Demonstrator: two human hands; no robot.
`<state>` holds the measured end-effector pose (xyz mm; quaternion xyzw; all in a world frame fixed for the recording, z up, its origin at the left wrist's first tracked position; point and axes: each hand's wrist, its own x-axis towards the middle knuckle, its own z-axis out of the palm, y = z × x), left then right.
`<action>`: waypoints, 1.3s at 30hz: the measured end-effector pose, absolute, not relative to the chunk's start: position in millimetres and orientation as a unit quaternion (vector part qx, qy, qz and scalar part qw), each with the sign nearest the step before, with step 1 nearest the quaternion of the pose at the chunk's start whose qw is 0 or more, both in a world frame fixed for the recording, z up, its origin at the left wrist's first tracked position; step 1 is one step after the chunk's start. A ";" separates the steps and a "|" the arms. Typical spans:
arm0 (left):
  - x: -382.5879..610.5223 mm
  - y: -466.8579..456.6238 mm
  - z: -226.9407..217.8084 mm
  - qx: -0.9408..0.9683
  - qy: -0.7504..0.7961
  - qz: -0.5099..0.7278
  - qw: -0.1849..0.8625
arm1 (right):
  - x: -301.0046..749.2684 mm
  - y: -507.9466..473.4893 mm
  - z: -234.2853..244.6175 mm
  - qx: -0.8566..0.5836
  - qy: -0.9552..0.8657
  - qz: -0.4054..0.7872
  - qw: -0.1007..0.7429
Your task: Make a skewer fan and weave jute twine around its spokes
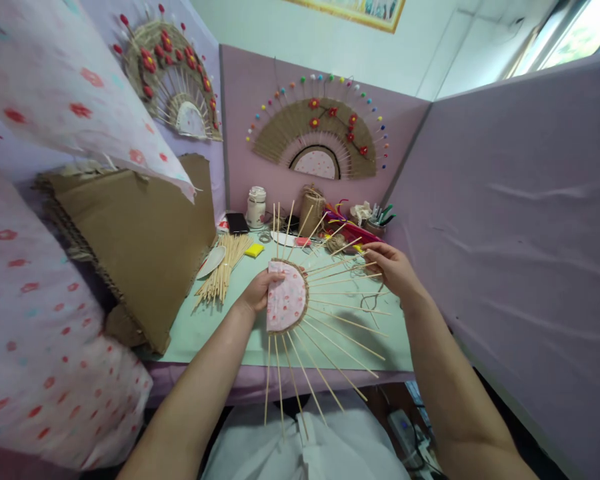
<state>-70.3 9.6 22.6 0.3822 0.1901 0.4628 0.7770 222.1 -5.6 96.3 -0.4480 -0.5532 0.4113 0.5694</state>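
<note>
My left hand [261, 289] is closed on the straight edge of a half-round fan base [287, 300], thumb on top. The base is covered in pink flowered fabric, with a brown twine-like rim. Thin bamboo sticks [333, 327] radiate from its curved edge, upward, to the right and down towards my lap. At the right, my right hand [391, 268] has its fingers bent together at the outer tip of one stick. The exact fingertip contact is partly hidden. The fan is held up over the green tabletop [250, 340].
A pile of bamboo sticks [225, 270] lies left, beside a yellow pad [254, 250]. Cardboard [145, 233] leans nearby. Behind stand a white jar [256, 208], a twine roll [311, 210] and a pen holder [375, 227]. Decorated fans [275, 137] hang on the partitions. Flowered fabric [30, 300] drapes left.
</note>
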 end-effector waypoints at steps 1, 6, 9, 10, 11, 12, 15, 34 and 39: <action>-70.3 9.6 22.4 0.387 0.187 0.457 0.779 | 220.5 -6.7 101.1 -0.442 -0.549 0.417 0.575; -70.2 10.7 20.4 0.383 0.210 0.468 0.769 | 213.3 -14.2 113.4 -0.441 -0.567 0.366 0.592; -70.0 11.0 20.1 0.384 0.192 0.459 0.777 | 212.8 -18.6 113.0 -0.437 -0.580 0.328 0.604; -69.9 11.1 20.2 0.383 0.188 0.457 0.780 | 213.5 -19.6 111.8 -0.436 -0.582 0.324 0.606; -69.8 11.3 20.3 0.380 0.188 0.458 0.781 | 214.5 -20.2 110.0 -0.434 -0.581 0.324 0.607; -69.7 11.5 20.4 0.372 0.193 0.463 0.781 | 215.8 -20.4 107.3 -0.434 -0.579 0.328 0.607; -69.9 12.4 21.3 0.345 0.216 0.485 0.774 | 219.5 -18.5 92.8 -0.438 -0.570 0.347 0.602; -72.6 19.1 20.8 0.263 0.182 0.548 0.773 | 150.9 -47.9 34.2 -0.432 -0.763 0.364 0.314; -71.9 20.5 18.9 0.270 0.186 0.543 0.773 | 144.6 -30.7 40.8 -0.426 -0.732 0.353 0.399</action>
